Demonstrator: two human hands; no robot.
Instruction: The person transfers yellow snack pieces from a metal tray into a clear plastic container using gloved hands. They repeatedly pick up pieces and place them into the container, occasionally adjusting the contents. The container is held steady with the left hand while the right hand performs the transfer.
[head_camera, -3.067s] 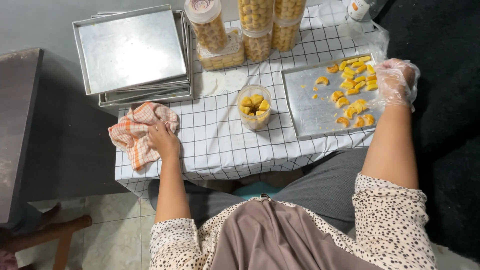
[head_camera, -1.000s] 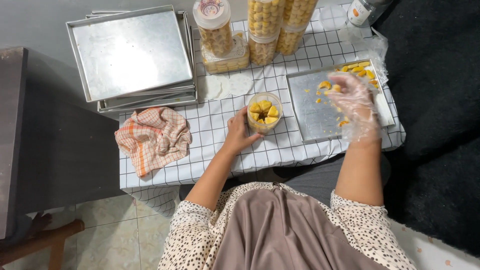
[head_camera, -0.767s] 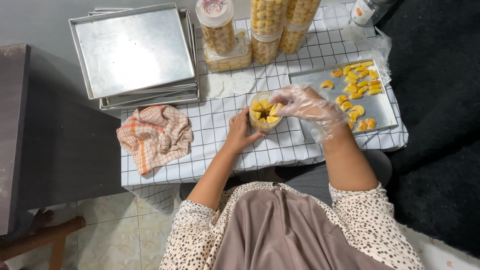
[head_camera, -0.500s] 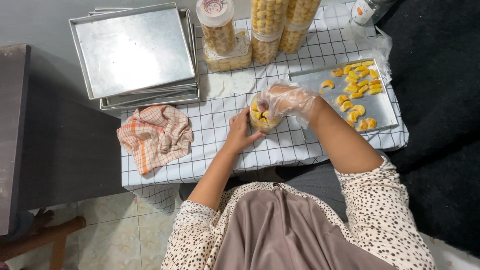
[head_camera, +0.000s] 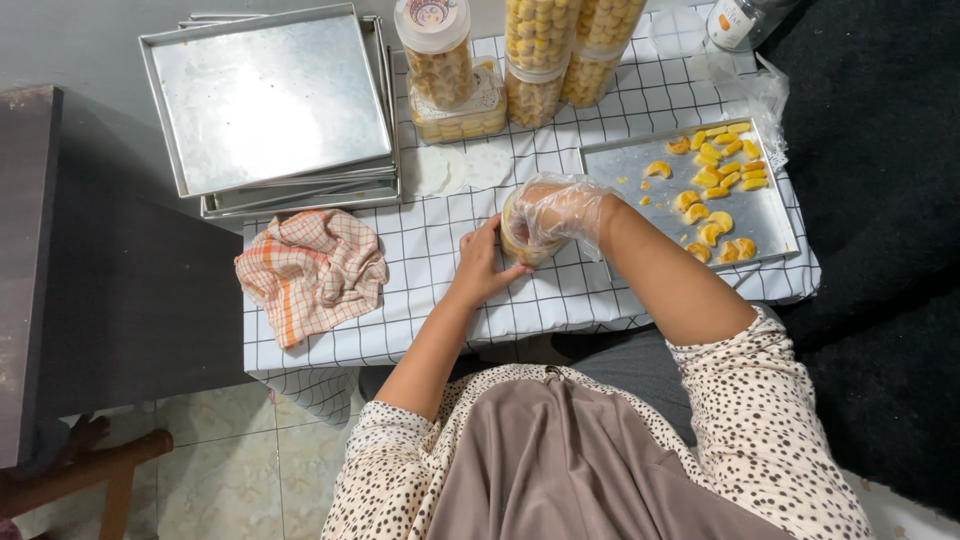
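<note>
A small clear plastic jar (head_camera: 517, 243) partly filled with yellow cookies stands on the white checked tablecloth (head_camera: 440, 240). My left hand (head_camera: 483, 264) grips the jar's left side. My right hand (head_camera: 560, 212), in a thin clear plastic glove, lies over the jar's mouth and hides most of it. To the right sits a metal baking tray (head_camera: 620, 165) with several yellow crescent cookies (head_camera: 715, 195) along its right half.
A stack of empty metal trays (head_camera: 265, 105) lies at the back left. Several tall jars of cookies (head_camera: 540, 50) stand at the back, two round clear lids (head_camera: 460, 168) before them. An orange checked cloth (head_camera: 310, 270) lies at the left. A dark wooden table (head_camera: 25, 260) is further left.
My left hand left the orange cloth and took the small jar. My gloved right hand came from the cookie tray to the jar's mouth and now covers it.
</note>
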